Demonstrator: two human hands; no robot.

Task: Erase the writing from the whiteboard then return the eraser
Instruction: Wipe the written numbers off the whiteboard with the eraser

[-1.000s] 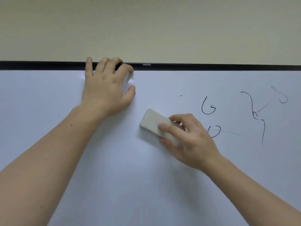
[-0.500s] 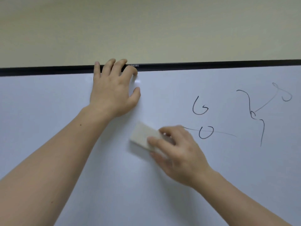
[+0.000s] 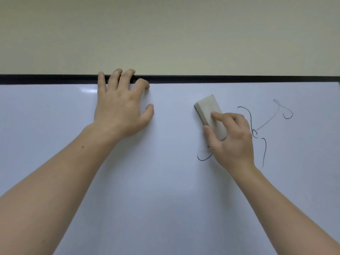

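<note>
A person's right hand [image 3: 233,138] grips a pale grey eraser [image 3: 210,116] flat against a whiteboard [image 3: 165,181], thumb on its near edge and forefinger across its back, the block tilted so its free end points up and away from the palm. The left hand [image 3: 121,107] lies spread and open on the board well to the other side, holding nothing, its three longest fingers hooked over the black top frame [image 3: 220,78] and its thumb splayed toward the eraser. Between thumb and eraser runs a band of bare white surface. Dark marker writing [image 3: 265,144] sits just beyond the right hand's knuckles: a looping stroke that passes behind the hand and trails downward, a faint grey line running out to a small curl farther off. A short curved remnant [image 3: 203,158] shows just below the heel of the thumb, partly hidden by the hand. Above the eraser's tip a strip of clean board reaches up to the frame, and beyond it a plain cream wall [image 3: 165,34]. Below both forearms the board runs blank to the bottom of the view.
</note>
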